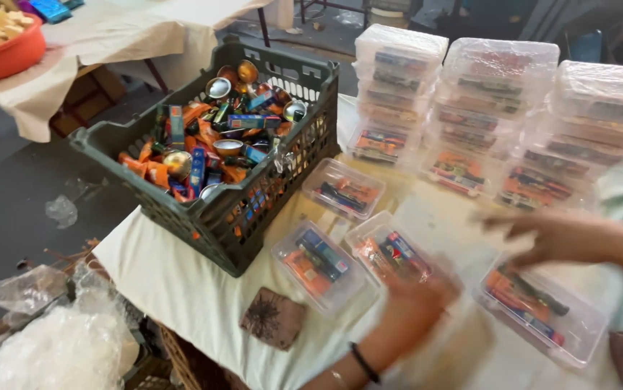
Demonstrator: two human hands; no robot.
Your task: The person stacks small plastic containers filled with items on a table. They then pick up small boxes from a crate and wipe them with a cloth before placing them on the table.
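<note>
Fingers of left hand (418,303) blurred, grip unreadable, I log them touching the open clear box (392,254) at its 5 o'clock | right hand (542,235) spread, holding nothing, above another filled box (542,310) | open box's long axis 10-to-4, left hand nearer | green crate (210,155) at 10 o'clock.

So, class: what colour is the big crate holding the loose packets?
Dark grey-green crate, seen clearly in the head view.

Both hands, the left hand (416,303) and the right hand (542,235), are bare and motion-blurred, forearms unsleeved; a thin black band (363,362) circles the left wrist, a faint slim bangle (338,377) just beside it toward 7 o'clock.
</note>
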